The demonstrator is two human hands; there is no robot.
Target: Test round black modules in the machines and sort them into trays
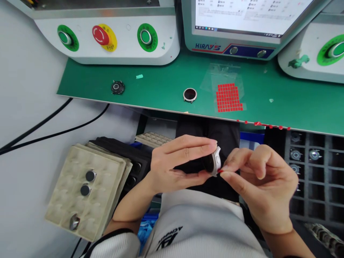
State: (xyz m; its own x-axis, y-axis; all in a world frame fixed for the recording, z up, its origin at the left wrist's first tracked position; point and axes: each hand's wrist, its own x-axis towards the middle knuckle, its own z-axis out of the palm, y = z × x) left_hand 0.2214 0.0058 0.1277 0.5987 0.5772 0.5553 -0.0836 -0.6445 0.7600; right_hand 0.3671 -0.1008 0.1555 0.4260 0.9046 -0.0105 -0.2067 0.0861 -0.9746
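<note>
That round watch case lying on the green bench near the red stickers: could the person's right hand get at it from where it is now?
Probably yes. The watch case lies bare near the green bench edge, nothing over it. But the right hand is pinching a tiny red sticker against the watch body held by the left hand.

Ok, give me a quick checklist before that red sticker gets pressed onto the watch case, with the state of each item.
1. Left hand grips the watch case between fingers and thumb: ok.
2. Right hand fingertips pinch a small red sticker at the case edge: ok.
3. Sticker aligned with its spot: cannot tell, too small.
4. Red sticker sheet within reach on the green bench: ok.
5. Case face free of smudges: cannot tell.
</note>
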